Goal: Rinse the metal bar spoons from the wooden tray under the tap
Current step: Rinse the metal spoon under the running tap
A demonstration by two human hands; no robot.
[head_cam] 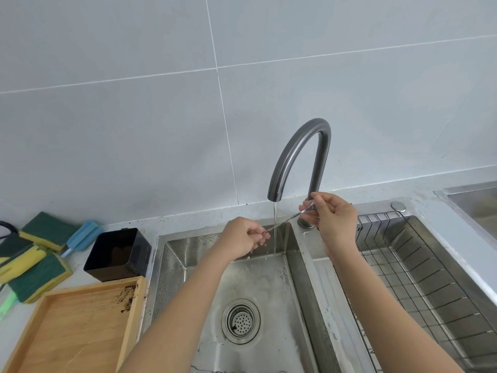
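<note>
A thin twisted metal bar spoon [287, 220] stretches across the running stream of water under the grey gooseneck tap [301, 157]. My left hand [243, 236] pinches its lower end over the left sink basin [252, 286]. My right hand [333, 219] grips the upper end near the tap's base. The wooden tray [78, 329] lies on the counter at the lower left, showing only dark crumbs in its far corner and no spoons in its visible part.
A black square container [118, 254] stands behind the tray. Green-and-yellow sponges [35, 254] and a blue brush [80, 235] lie at far left. A wire rack [419, 275] fills the right basin. The drain strainer [240, 320] sits in the left basin.
</note>
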